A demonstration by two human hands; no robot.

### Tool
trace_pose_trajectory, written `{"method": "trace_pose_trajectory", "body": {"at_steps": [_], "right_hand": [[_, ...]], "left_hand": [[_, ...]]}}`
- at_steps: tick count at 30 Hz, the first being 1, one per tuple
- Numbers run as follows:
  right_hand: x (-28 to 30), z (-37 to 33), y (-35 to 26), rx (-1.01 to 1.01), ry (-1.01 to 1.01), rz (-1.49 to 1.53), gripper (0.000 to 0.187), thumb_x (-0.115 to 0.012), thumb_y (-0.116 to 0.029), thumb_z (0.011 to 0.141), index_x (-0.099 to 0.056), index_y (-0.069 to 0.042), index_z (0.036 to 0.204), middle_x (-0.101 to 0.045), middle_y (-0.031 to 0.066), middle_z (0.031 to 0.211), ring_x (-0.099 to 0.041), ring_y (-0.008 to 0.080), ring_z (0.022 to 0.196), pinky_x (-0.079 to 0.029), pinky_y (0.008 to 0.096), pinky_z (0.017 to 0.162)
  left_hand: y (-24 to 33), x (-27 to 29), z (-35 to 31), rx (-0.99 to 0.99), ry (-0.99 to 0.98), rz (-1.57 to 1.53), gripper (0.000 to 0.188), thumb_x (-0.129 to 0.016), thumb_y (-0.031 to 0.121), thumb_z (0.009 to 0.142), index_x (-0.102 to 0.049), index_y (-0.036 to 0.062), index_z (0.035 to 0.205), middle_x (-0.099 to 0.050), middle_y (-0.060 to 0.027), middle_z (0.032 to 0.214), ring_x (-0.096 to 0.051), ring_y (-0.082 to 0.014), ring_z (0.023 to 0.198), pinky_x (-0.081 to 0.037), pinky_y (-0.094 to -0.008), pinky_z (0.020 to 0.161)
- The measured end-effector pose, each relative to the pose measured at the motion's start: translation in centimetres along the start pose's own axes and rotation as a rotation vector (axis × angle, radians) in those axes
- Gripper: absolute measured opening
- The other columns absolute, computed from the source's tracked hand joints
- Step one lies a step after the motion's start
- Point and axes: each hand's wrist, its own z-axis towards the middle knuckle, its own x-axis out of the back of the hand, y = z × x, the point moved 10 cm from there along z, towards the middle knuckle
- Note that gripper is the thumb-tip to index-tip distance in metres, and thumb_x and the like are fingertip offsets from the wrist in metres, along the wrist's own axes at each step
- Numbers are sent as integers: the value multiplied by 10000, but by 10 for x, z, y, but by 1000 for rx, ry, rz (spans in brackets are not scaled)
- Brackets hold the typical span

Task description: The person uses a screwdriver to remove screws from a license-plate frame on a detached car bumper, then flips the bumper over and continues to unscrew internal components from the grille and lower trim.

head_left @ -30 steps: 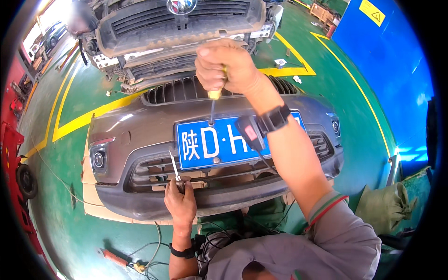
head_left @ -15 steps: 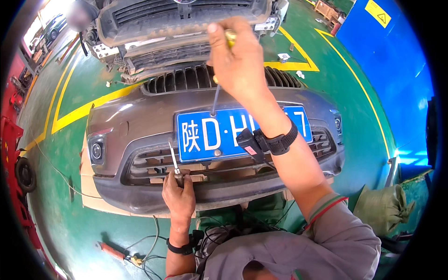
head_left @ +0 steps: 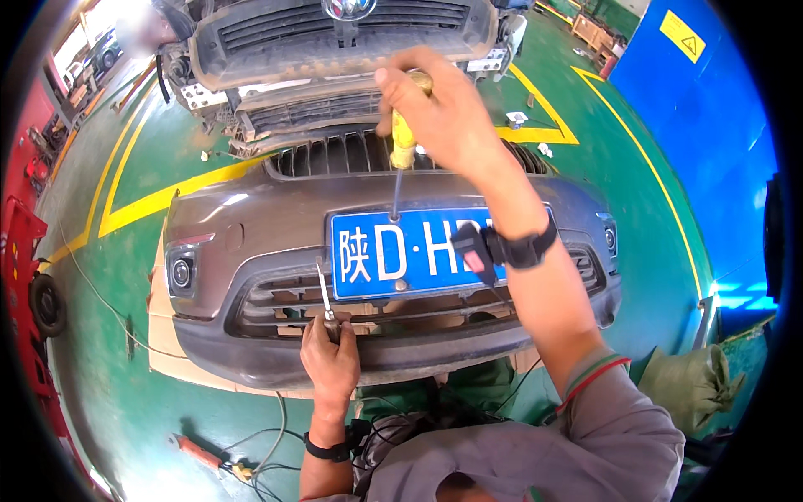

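Note:
A brown car bumper [head_left: 226,219] with a black grille lies in front of me, a blue licence plate [head_left: 418,281] on its middle. My right hand [head_left: 452,113] is closed round the top of a yellow-handled screwdriver [head_left: 403,138]. The shaft points down, its tip at the screw [head_left: 393,217] on the plate's upper edge. Below the plate's left end, my left hand [head_left: 330,361] grips the dark handle of a second screwdriver [head_left: 324,289], shaft upward, over the lower grille. A lower plate screw [head_left: 401,285] shows too. My right forearm hides the plate's right part.
Cardboard [head_left: 165,322] lies under the bumper. Beyond stands the car front [head_left: 335,50] without its bumper. On the green floor at lower left are an orange-handled tool [head_left: 199,453] and cables. A blue cabinet [head_left: 711,125] and a green sack [head_left: 690,381] are on the right.
The right hand has tilted aside, so more of the yellow handle shows; its tip stays at the upper screw. The left hand keeps its hold. The whole view has shifted slightly.

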Motion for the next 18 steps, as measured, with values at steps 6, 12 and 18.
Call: {"method": "trace_pose_trajectory", "body": {"at_steps": [6, 12, 18], "right_hand": [[16, -17, -4, 206, 385, 116, 303, -571, -245, 1018, -560, 6, 849, -546, 61, 580, -550, 154, 489, -446, 312, 477], [-48, -4, -9, -45, -749, 963, 423, -539, -329, 992, -439, -93, 655, -454, 21, 595, -400, 146, 471, -383, 291, 449], [3, -4, -15, 133, -12, 93, 262, -575, -264, 1005, -575, -11, 937, -628, 143, 773, -638, 235, 635, -513, 385, 602]], "left_hand": [[3, -3, 3, -18, -16, -32, 72, -636, 69, 886, -663, 24, 935, -662, -158, 830, -610, -389, 811, -471, -459, 732], [-1, -6, 2, -15, -3, 15, 95, -611, 71, 903, -674, 14, 946, -650, -137, 763, -610, -297, 676, -473, -386, 666], [-1, -2, -2, -39, 31, 23, 88, -617, 77, 896, -675, 26, 937, -664, -156, 815, -624, -348, 757, -482, -425, 704]]}}
